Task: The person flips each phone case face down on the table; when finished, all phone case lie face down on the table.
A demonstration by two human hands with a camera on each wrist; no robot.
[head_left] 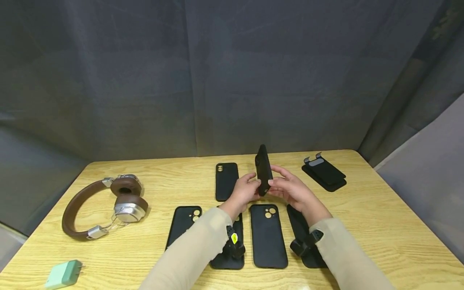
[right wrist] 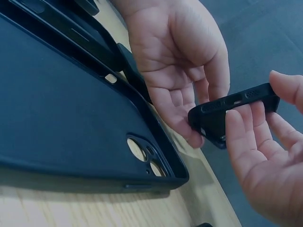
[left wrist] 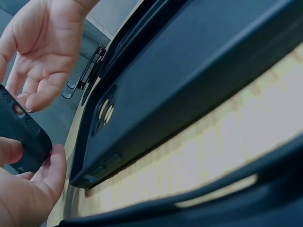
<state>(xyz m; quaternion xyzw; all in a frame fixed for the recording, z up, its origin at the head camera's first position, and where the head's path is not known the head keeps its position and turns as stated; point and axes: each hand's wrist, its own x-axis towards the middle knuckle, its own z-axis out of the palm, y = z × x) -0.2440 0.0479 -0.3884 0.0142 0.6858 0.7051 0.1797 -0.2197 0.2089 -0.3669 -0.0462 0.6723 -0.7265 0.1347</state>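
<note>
Both hands hold a black phone case [head_left: 264,169] upright above the table, its narrow side toward the head camera. My left hand [head_left: 243,194] grips its lower left part, the thumb on the bottom edge in the left wrist view. With thumb and fingers, my right hand [head_left: 291,189] pinches the right side near the bottom corner. The case's bottom edge [right wrist: 236,99], with a port opening and speaker holes, shows in the right wrist view. Below the hands lie black phone cases, among them one with a camera cutout [head_left: 269,241] and one [head_left: 302,229] partly behind the right wrist.
Another black case [head_left: 226,181] lies farther back. Left of the hands are brown and silver headphones [head_left: 75,205] and a mint-green plug charger [head_left: 64,274]. At the back right lie stacked flat black pieces [head_left: 328,174] with a grey patch and curved tabs. A dark curtain [head_left: 232,88] hangs behind.
</note>
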